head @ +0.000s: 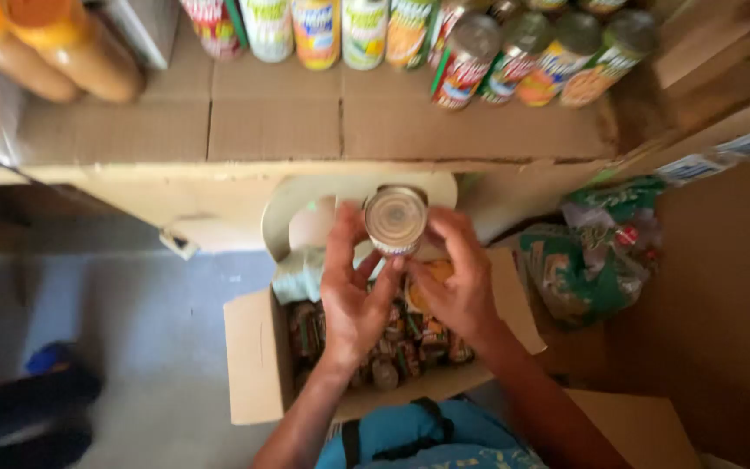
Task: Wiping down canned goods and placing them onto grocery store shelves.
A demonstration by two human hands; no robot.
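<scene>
grip: I see left hand (353, 291) and right hand (457, 278) both pinching a tin can (395, 219), fingertips on its rim
can: held above open cardboard box (258, 365) of cans
risk: fingertip hold looks slip-prone; it could drop into box
around: shelf edge (219, 174) close ahead, can row (514, 52) on top, green packets (583, 260) right

One held can (395, 219), two hands (353, 291), one open cardboard box (258, 365), two orange bottles (80, 48)

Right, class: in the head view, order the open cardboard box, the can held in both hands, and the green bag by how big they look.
1. Cardboard box
2. Green bag
3. Can, though it is held up nearer the camera, so it looks bigger than it really is.
</scene>
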